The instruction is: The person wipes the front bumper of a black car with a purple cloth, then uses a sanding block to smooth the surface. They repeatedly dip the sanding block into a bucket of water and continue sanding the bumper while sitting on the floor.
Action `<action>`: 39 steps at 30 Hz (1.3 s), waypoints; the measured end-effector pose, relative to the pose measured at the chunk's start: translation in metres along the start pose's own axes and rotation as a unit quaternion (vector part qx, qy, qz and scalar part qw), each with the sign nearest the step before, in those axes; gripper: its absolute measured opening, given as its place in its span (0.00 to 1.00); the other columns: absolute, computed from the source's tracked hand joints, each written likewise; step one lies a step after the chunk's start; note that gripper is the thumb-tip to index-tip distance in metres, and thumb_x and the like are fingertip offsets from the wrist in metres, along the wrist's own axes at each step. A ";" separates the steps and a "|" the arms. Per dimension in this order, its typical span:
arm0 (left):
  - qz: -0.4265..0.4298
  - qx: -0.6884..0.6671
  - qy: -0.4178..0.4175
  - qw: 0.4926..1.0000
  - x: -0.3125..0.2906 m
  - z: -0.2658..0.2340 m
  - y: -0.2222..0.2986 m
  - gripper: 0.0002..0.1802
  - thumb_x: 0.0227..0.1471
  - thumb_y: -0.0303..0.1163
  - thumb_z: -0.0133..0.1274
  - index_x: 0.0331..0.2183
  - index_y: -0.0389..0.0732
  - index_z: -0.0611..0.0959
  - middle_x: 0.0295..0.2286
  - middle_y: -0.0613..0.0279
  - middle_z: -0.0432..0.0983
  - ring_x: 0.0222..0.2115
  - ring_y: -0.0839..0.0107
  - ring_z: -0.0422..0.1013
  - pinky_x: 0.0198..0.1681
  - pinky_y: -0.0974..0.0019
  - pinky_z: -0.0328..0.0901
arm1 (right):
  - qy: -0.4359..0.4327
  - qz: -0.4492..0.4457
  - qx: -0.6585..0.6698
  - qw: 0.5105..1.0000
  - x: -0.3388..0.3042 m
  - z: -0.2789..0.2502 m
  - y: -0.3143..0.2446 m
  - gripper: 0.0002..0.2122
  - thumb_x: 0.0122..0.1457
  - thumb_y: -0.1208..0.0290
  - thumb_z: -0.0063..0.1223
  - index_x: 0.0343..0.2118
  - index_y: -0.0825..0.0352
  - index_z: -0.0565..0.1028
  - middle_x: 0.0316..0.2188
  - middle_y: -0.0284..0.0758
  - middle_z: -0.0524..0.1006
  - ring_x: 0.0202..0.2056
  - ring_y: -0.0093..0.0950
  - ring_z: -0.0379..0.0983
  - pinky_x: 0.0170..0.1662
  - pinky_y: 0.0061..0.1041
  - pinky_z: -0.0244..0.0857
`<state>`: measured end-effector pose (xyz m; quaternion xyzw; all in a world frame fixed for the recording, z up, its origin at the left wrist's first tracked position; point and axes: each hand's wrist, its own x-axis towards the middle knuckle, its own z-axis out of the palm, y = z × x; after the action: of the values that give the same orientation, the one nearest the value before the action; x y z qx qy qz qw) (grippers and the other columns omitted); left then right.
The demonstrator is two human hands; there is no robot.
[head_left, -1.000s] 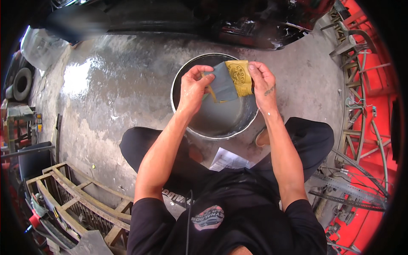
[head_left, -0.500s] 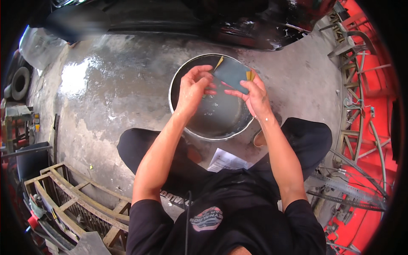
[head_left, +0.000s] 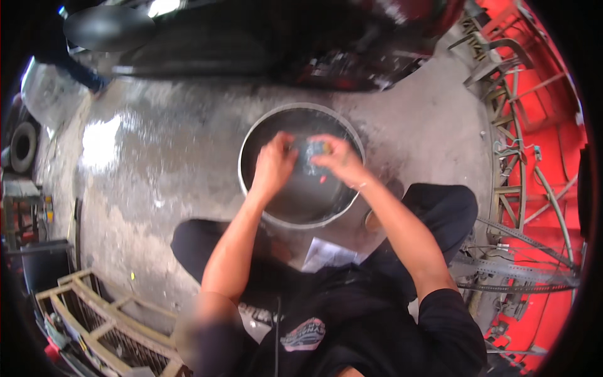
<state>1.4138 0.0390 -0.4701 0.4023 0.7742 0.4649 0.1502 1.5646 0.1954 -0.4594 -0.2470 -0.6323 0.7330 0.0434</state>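
A grey sheet of sandpaper (head_left: 309, 160) with a yellowish back is stretched between my hands, over or in the dark water of a round basin (head_left: 251, 205). My right hand (head_left: 340, 158) is closed on its right edge, where a bit of the yellowish back shows. My left hand (head_left: 273, 166) has its fingers curled at the sheet's left edge and appears to pinch it, though motion smears the fingertips. Whether the sheet's lower part touches the water I cannot tell.
Folded white paper (head_left: 330, 254) lies between my legs. A dark vehicle body (head_left: 251, 53) spans the far side, with a person's leg (head_left: 78, 69) at far left. A tan metal grille frame (head_left: 107, 314) lies near left; metal frames (head_left: 509, 151) line the right.
Both hands have come lower and closer together with the sandpaper, toward the basin's water. The view has shifted, and a person's leg has appeared at far left.
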 end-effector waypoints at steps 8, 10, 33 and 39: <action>0.015 0.205 -0.126 0.970 0.000 0.000 0.007 0.29 0.56 0.38 0.63 0.58 0.42 0.76 0.49 0.43 0.78 0.47 0.41 0.77 0.48 0.47 0.73 | -0.043 -0.007 -0.754 0.656 0.073 -0.032 0.136 0.13 0.62 0.69 0.50 0.44 0.59 0.85 0.42 0.43 0.85 0.46 0.42 0.82 0.50 0.43 0.75; 0.040 0.171 -0.114 0.978 -0.006 -0.009 0.007 0.22 0.57 0.37 0.63 0.51 0.40 0.83 0.47 0.44 0.80 0.46 0.43 0.78 0.47 0.49 0.73 | -0.165 0.062 -0.722 0.669 0.078 -0.013 0.118 0.12 0.63 0.67 0.50 0.42 0.60 0.85 0.42 0.42 0.85 0.46 0.41 0.82 0.50 0.43 0.75; 0.415 -0.623 0.017 0.663 -0.069 -0.073 0.330 0.44 0.45 0.71 0.57 0.21 0.30 0.82 0.21 0.49 0.78 0.19 0.61 0.75 0.19 0.64 0.65 | 0.360 -0.396 -0.252 0.806 -0.075 -0.057 -0.188 0.20 0.71 0.64 0.54 0.60 0.70 0.75 0.61 0.41 0.76 0.64 0.35 0.68 0.68 0.33 0.58; 0.352 -0.142 -0.160 0.911 -0.036 -0.086 0.263 0.20 0.51 0.40 0.70 0.40 0.37 0.84 0.39 0.49 0.81 0.40 0.49 0.77 0.42 0.53 0.72 | 0.393 -0.548 -0.562 0.480 0.018 -0.066 -0.272 0.25 0.66 0.65 0.55 0.63 0.72 0.70 0.66 0.47 0.68 0.68 0.45 0.61 0.69 0.48 0.55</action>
<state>1.5110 0.0245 -0.2093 0.6922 0.4739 0.5221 0.1539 1.5089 0.3155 -0.2123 -0.0846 -0.8334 -0.1243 0.5319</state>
